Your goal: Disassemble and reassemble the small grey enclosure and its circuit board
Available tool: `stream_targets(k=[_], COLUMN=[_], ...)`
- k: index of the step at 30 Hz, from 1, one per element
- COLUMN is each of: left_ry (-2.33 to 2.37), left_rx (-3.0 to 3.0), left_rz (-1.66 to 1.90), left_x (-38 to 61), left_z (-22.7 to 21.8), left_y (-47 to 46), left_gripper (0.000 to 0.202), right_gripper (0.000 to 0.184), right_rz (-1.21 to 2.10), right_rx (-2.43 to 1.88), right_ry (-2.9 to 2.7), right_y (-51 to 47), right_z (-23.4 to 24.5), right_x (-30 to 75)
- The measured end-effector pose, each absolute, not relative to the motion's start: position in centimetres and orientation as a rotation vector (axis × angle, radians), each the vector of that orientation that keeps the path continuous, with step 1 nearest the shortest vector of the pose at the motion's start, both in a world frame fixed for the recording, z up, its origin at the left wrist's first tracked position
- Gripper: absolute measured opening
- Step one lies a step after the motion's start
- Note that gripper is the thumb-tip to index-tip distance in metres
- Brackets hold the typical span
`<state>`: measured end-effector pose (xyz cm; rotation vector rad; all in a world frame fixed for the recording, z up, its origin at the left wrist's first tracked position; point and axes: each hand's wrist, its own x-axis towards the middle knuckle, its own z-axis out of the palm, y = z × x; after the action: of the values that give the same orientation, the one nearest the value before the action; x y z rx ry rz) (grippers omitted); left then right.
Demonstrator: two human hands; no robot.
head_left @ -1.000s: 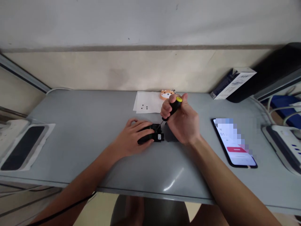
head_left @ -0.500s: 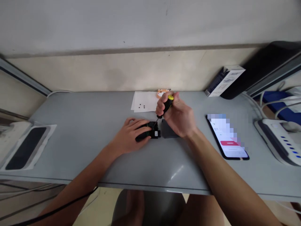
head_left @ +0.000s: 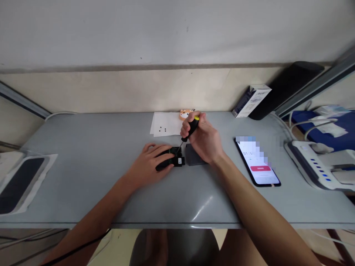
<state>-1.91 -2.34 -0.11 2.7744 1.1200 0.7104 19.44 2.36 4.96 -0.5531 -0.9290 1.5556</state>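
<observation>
Gripping the screwdriver in the right hand, angled into the black plastic-looking device; clasping that against the glossy surface with the left hand. Could skid and gouge it if pressed off-axis, or scatter dark specks from thin paper beyond the device if jolted. Note the boxy grey block just right of it.
</observation>
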Motion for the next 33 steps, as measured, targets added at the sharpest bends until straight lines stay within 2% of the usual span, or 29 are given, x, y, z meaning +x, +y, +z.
stream_targets(k=[10,17,28,33], left_ry=[1.135,1.132,1.143,1.119], left_rx=[2.760,2.773,2.754,2.776], left_rz=[0.661,0.684,0.661,0.718], left_x=[-1.97,-1.95,-1.96,-2.02], left_z=[-0.13,-0.25,-0.21,-0.19], left_y=[-2.42,-2.42,-2.51,-2.47], left_gripper=[0.021,0.021,0.021,0.019], right_gripper=[0.036,0.043,0.034,0.041], right_rz=[1.585,1.616,1.569,1.599], right_rx=[-0.539,-0.512,-0.542,-0.534], right_ry=[-0.830,-0.875,-0.863,-0.871], right_y=[1.83,1.54,1.87,1.75], right_z=[5.26,5.63,5.20,5.26], right_x=[19.59,19.56,20.01,19.78])
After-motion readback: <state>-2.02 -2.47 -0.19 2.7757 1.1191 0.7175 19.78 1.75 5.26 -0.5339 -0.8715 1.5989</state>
